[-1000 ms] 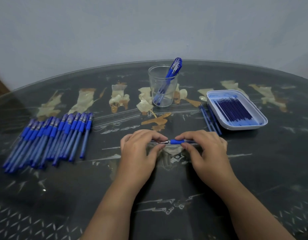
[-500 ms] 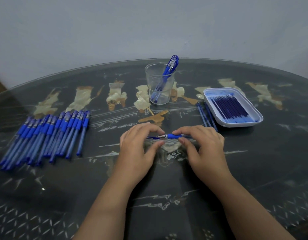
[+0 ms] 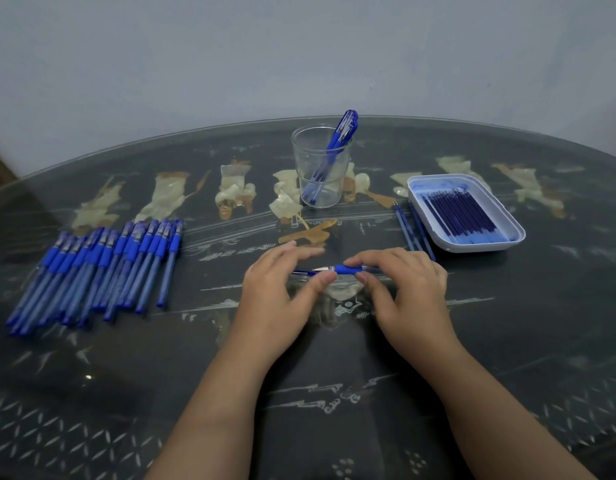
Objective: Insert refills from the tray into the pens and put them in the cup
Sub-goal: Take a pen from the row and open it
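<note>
A blue pen (image 3: 348,269) lies level between both hands just above the table's middle. My right hand (image 3: 403,289) pinches its blue grip section, tip pointing left. My left hand (image 3: 282,285) holds a thin blue piece, perhaps the cap (image 3: 303,272), at the pen's tip between thumb and fingers. A clear plastic cup (image 3: 322,168) stands behind, with pens (image 3: 337,143) leaning in it. The white tray (image 3: 469,244) at the right holds several dark blue refills (image 3: 459,211).
Several blue pens (image 3: 102,268) lie in a row on the left of the dark glass-topped table (image 3: 334,393). Two loose refills (image 3: 412,230) lie beside the tray's left edge. A pale wall stands behind the table.
The hands have drawn slightly apart, baring the pen's metal tip. My left hand's fingers have lifted and spread a little. The view has shifted slightly.
</note>
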Demonstrator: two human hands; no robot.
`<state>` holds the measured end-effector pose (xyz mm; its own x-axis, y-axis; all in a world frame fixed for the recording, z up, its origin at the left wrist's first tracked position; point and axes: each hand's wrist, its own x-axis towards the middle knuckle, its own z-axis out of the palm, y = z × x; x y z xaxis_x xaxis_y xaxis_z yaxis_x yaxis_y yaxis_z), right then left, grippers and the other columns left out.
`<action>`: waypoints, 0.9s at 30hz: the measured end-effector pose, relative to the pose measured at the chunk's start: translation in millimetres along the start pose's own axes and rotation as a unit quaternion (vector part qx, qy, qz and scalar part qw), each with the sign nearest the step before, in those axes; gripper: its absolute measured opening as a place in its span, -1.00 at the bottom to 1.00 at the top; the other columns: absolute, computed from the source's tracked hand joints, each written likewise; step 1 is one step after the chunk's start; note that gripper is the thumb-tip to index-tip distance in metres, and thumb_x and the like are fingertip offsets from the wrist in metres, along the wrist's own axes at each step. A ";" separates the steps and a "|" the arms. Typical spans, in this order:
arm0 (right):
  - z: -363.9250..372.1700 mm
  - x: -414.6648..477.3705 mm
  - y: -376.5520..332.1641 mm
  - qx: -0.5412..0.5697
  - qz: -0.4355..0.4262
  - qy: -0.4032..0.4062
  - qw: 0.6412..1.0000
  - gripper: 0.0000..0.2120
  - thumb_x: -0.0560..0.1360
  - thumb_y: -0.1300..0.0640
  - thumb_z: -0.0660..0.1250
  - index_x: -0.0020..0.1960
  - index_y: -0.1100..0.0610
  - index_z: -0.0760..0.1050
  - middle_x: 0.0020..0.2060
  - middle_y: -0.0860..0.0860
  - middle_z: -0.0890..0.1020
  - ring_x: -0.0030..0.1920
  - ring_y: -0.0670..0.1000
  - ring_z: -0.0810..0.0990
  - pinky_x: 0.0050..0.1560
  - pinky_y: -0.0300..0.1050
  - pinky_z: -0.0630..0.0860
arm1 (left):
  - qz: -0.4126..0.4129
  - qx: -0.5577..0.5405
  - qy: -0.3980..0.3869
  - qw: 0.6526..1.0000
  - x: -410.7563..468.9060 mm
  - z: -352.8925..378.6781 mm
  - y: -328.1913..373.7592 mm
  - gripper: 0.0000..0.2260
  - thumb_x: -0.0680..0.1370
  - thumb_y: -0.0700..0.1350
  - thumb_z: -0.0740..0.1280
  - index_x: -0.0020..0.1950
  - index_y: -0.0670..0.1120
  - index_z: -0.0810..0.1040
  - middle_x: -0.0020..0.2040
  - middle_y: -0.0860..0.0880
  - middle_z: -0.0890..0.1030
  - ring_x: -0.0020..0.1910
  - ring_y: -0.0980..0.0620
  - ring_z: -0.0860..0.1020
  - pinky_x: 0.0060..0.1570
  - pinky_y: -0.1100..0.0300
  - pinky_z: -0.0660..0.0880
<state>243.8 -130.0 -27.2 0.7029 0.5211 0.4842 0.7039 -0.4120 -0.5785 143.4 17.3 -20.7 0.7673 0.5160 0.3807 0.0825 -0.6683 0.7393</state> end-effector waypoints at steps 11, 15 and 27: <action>1.1 0.3 1.1 -0.003 -0.003 0.004 1.000 -0.80 0.52 0.02 0.27 0.06 -0.26 0.51 -0.10 -0.26 0.57 0.03 -0.12 0.45 0.13 -0.12 0.14 | -0.024 0.000 -0.011 1.000 0.1 -3.9 1.2 -0.76 0.46 0.00 0.47 0.12 0.11 0.62 0.11 0.23 0.56 0.28 0.34 0.41 0.23 0.52 0.27; 1.8 0.2 1.3 -0.002 -0.003 0.005 1.000 -0.79 0.51 0.02 0.27 0.07 -0.25 0.51 -0.10 -0.25 0.57 0.03 -0.12 0.45 0.14 -0.11 0.14 | -0.004 -0.010 -0.015 1.000 -0.3 -5.9 0.8 -0.75 0.46 -0.10 0.50 0.10 0.10 0.60 0.06 0.25 0.59 0.21 0.40 0.44 0.15 0.55 0.26; 2.5 0.0 2.2 -0.010 -0.006 0.009 1.000 -0.79 0.51 0.02 0.28 0.07 -0.25 0.52 -0.11 -0.23 0.57 0.02 -0.11 0.44 0.15 -0.10 0.15 | -0.033 -0.032 -0.008 0.999 0.4 -6.6 3.2 -0.84 0.46 -0.15 0.49 -0.10 0.13 0.63 0.01 0.18 0.62 0.19 0.38 0.47 0.11 0.58 0.28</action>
<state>245.1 -129.0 -30.1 0.6962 0.5129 0.5022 0.7138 -0.4207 -0.5598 139.8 19.0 -14.5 0.7714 0.5493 0.3213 0.0927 -0.5965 0.7972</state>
